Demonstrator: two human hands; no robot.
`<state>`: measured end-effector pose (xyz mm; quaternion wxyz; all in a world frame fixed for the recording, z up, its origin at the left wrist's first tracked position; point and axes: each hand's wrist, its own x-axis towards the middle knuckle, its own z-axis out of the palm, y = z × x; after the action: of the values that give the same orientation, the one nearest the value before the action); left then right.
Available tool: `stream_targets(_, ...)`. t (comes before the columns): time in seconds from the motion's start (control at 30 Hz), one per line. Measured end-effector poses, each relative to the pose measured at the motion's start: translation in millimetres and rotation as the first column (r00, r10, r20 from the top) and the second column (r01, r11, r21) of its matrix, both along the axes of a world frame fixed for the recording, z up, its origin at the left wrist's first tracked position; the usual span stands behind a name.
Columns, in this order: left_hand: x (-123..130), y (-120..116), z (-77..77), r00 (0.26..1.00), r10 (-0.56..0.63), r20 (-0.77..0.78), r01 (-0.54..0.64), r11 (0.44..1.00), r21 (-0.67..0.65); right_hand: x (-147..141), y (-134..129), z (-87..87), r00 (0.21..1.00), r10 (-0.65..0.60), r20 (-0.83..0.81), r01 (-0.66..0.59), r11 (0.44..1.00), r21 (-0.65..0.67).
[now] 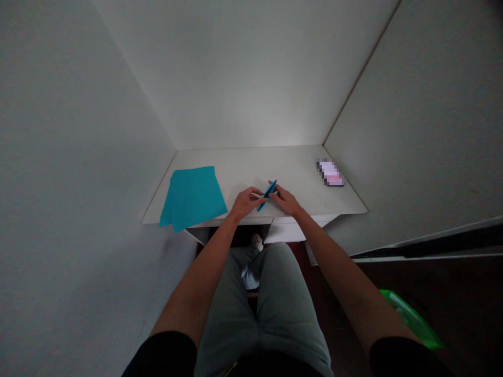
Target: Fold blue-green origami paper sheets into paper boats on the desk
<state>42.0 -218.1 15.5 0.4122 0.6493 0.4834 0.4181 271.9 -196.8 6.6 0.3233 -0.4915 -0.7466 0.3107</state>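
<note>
A small piece of folded blue paper [269,193] stands tilted between my two hands, just over the front part of the white table. My left hand [248,202] pinches it from the left with thumb and fingers. From the right, my right hand [284,200] grips its other side, the fingers partly behind the paper. The exact folds are too small to make out. To the left of my left hand lie flat blue paper sheets [196,196], overlapping and reaching past the table's front edge.
The white table [251,157] fits between walls at the left, back and right. A phone [330,174], blurred out, lies at its right side. Beneath the front edge is a drawer [286,231]. A green plastic object [412,319] stands on the dark floor at the lower right.
</note>
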Motion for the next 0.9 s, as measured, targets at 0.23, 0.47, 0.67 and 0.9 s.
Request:
stream_targets(0.23, 0, 8, -7.1, 0.992, 0.092, 0.081, -0.102, 0.987, 0.123, 0, 1, 2.2, 0.992, 0.024, -0.126, -0.023, 1.0, 0.01)
stream_targets(0.47, -5, 12, -12.6, 0.987, 0.104, 0.125, -0.129, 0.968, 0.217, 1, 4, 0.8, 0.99, 0.015, -0.141, -0.014, 1.0, 0.006)
stream_targets(0.67, -8, 9, -8.8, 0.99, 0.07, 0.123, -0.09, 0.981, 0.171, 4, 5, -0.5, 0.972, -0.054, -0.228, 0.044, 0.998, -0.05)
stream_targets(0.9, -7, 11, -12.8, 0.989, 0.114, 0.097, -0.121, 0.991, 0.064, 3, 7, -2.1, 0.958, -0.03, -0.285, 0.022, 0.999, -0.032)
